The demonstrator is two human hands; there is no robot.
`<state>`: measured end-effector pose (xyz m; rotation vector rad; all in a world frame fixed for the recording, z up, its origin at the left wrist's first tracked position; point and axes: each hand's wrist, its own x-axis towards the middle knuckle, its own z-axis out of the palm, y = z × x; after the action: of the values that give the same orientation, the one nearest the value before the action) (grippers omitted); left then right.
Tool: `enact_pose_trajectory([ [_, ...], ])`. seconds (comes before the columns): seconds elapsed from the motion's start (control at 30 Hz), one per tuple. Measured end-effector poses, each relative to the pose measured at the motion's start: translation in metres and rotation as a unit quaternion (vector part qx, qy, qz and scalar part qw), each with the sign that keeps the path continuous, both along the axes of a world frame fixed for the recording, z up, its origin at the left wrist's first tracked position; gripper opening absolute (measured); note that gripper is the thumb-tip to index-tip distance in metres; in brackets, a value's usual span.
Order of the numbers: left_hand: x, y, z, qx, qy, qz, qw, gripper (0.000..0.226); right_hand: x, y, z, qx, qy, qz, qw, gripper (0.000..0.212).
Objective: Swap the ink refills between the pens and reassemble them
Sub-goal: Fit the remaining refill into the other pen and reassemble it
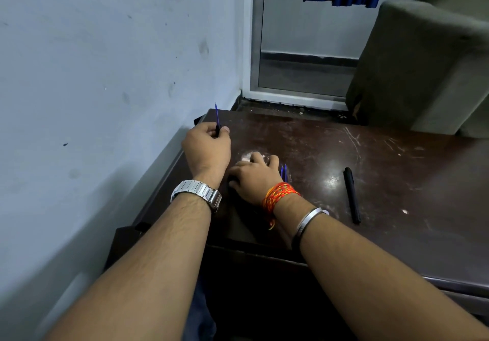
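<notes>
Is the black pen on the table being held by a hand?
No, the black pen lies alone on the table, apart from the right hand and the left hand.

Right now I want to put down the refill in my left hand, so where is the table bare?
Bare table runs between the right hand and the black pen, and wider right of that pen toward the grey cushion. Crowded by the right hand, where blue refills show at its edge; the left hand pinches the held refill.

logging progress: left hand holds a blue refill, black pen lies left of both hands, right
No: the head view shows the black pen lying right of both the right hand and the left hand, which does hold a blue refill.
</notes>
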<state>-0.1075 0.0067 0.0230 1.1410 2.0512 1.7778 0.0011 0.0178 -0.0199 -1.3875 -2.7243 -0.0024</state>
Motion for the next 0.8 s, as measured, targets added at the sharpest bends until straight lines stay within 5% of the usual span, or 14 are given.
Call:
enact_pose_trajectory([
  [0.23,0.002,0.001,-0.005,-0.01,-0.034,-0.041,0.999,0.018,0.007,0.0,0.001,-0.029,0.09,0.0,0.996,0.026],
  [0.4,0.002,0.0,-0.006,-0.016,-0.032,-0.043,0.998,0.032,0.004,0.001,-0.005,-0.046,0.023,-0.003,0.999,0.027],
  [0.6,0.003,0.0,-0.008,-0.021,-0.03,-0.05,0.998,0.02,0.004,0.005,0.002,-0.059,0.028,-0.03,0.997,0.029],
  [0.8,0.003,-0.002,-0.007,-0.023,-0.026,-0.053,0.998,0.015,0.029,0.021,0.023,-0.084,0.308,-0.123,0.94,0.021],
])
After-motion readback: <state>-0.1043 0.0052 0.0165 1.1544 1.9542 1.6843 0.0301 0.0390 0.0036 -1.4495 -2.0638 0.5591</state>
